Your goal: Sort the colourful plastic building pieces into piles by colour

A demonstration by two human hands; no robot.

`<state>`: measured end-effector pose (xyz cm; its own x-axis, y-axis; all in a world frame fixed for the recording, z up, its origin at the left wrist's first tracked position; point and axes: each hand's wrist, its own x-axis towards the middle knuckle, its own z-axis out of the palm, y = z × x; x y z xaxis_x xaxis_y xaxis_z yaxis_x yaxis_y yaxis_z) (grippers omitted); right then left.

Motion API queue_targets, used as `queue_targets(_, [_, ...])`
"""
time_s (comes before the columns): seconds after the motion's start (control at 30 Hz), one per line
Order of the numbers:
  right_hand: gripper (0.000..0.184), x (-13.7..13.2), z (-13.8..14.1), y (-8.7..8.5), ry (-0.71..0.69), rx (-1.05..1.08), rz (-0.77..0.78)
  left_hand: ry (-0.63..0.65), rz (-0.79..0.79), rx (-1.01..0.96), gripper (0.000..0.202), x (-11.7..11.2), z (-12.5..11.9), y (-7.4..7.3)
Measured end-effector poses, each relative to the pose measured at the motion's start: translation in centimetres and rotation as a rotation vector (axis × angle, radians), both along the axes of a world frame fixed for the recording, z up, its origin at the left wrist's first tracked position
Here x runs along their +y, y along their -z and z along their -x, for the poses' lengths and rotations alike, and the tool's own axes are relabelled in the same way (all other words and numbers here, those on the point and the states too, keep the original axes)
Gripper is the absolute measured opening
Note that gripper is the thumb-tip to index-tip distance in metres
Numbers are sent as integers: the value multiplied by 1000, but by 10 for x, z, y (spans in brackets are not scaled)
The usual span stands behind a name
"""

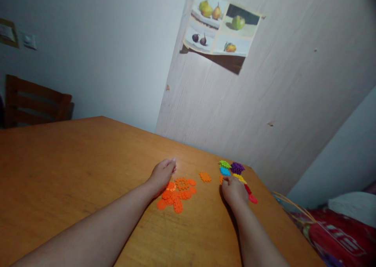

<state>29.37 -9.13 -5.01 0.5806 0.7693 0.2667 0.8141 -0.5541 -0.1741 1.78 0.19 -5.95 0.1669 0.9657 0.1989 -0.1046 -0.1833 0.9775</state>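
My left hand is closed, thumb on top, above the left edge of a cluster of orange plastic pieces; whatever its curled fingers hold is hidden. Round discs and a square notched frame make up that cluster. Between my hands a single orange notched piece lies flat on the table. On the right, my right hand is pinched at a small orange piece, mostly covered by the fingers. Just beyond it are green, blue, purple, yellow and red pieces.
The wooden table meets a pale panelled wall at the back. A wooden chair stands at the far left. Beyond the right edge lies a red bag with cord-like handles. Fruit pictures hang above.
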Motion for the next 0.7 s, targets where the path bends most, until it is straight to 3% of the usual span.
queue_targets(0.1, [43,4,19,2,-189,-30,-37,4,-8,5,54,-1,0,-1])
queue_targets(0.2, [47,7,39,7,-372,-28,35,3,-13,15,54,-3,1,-2])
queue_targets(0.27, [48,8,47,10,-419,-20,89,2,-15,13,54,-3,1,-3])
queue_targets(0.5, [34,5,50,2,-324,-15,66,14,-9,7,57,-3,1,-4])
queue_targets(0.7, [28,5,48,1,-241,60,-32,2,-48,60,54,5,1,4])
